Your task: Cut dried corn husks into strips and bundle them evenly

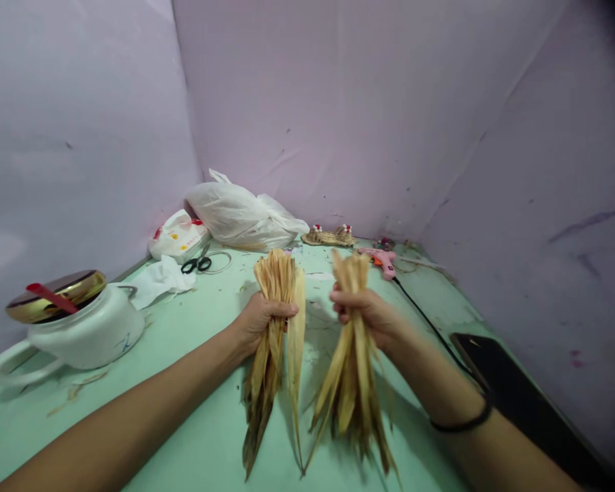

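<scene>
My left hand is closed around a bundle of dried husk strips, pale at the top and darker brown at the lower ends. One wider pale strip stands along the right side of this bundle, under my thumb. Opposite it, my right hand grips a second bundle of dried husk strips, whose lower ends fan out. Both bundles are held upright over the pale green table, a small gap between them. The right hand and its bundle are slightly blurred.
At left stands a white mug with a gold lid and red straw. Behind lie scissors, a tissue pack, a white plastic bag and a woven piece. A pink glue gun and dark phone are right.
</scene>
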`<state>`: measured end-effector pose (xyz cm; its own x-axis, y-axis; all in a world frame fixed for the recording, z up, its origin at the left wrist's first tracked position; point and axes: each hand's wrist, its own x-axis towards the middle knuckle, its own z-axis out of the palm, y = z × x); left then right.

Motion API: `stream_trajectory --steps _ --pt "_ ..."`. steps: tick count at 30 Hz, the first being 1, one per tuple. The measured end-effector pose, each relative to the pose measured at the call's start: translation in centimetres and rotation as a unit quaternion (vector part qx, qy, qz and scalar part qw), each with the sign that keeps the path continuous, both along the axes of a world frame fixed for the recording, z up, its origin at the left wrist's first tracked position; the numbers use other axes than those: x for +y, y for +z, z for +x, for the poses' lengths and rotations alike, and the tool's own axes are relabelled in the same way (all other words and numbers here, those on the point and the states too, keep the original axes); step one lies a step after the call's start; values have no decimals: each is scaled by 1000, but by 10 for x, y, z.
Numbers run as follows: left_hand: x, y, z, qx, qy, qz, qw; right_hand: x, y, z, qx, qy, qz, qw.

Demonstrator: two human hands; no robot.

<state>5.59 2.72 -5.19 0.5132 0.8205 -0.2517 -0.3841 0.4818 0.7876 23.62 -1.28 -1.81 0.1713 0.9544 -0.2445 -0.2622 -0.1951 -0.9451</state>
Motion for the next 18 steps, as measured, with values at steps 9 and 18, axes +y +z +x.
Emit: stream_trajectory --steps 9,18 --pt "-7 -4 5 29 -4 75 997 -11 -15 -40 -23 75 -32 996" --pt "-11 -1 10 74 27 85 993 -8 -29 -42 -53 52 2 997"
